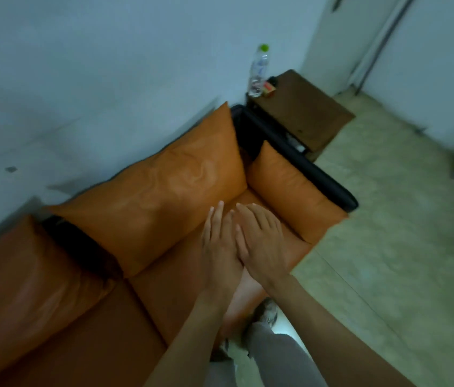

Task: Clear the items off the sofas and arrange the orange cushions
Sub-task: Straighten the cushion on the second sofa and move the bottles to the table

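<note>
- A large orange cushion (158, 196), smooth and leather-like with soft creases, leans upright against the back of an orange sofa (86, 339), just beyond the fingertips.
- A smaller orange cushion (290, 188) stands to the right of the fingers, propped against the sofa's black armrest (303, 166).
- A third orange cushion (22, 277) sits well to the left of the fingers, on the next seat.
- The left hand (220, 247) stretches over the seat with fingers (216, 219) straight and close together, holding nothing.
- The right hand (262, 244) lies partly over the left, its fingers (250, 213) relaxed and flat, also holding nothing; whether either hand touches the seat cannot be told.
- Far beyond the fingers, a dark wooden table (303, 113) carries a clear bottle (259, 71) with a green cap.
</note>
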Tool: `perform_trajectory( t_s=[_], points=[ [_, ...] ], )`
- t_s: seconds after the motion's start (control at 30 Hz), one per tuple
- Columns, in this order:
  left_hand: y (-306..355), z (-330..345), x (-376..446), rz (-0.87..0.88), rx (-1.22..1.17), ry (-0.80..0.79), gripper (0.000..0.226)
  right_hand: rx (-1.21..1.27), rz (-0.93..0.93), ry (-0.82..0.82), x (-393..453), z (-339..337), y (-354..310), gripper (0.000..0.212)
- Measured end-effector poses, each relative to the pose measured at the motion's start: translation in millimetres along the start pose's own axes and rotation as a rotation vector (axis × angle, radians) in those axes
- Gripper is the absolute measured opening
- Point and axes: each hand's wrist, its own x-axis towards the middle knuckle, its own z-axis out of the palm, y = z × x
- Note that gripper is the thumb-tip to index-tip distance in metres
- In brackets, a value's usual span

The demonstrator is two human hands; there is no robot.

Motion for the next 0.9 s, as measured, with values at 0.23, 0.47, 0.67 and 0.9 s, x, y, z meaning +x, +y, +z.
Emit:
perform_trajectory(
  t_s=[0.23, 0.47, 0.67, 0.9],
  points=[
    [94.5, -11.8, -56.2, 0.385, -0.052, -0.101, 0.052, -0.11, 0.333, 0.241, -86.9, -96.0, 26.5, 0.043],
    [206.4, 11.3, -105.0, 0.677, -0.2, -0.223, 0.086, -0.257, 0.683, 0.353, -191.9, -170.6, 100.6, 0.044],
    [326.9, 57.4, -173.2, 0.922, -0.218, -0.371, 0.089, -0.357, 0.929, 0.481, -300.7, -240.2, 173.0, 0.042],
    [475.0, 118.1, -273.2, 1.106, -0.183, -0.509, 0.095, -0.319, 1.082, 0.668, -435.3, -319.5, 271.6, 0.031]
  ],
)
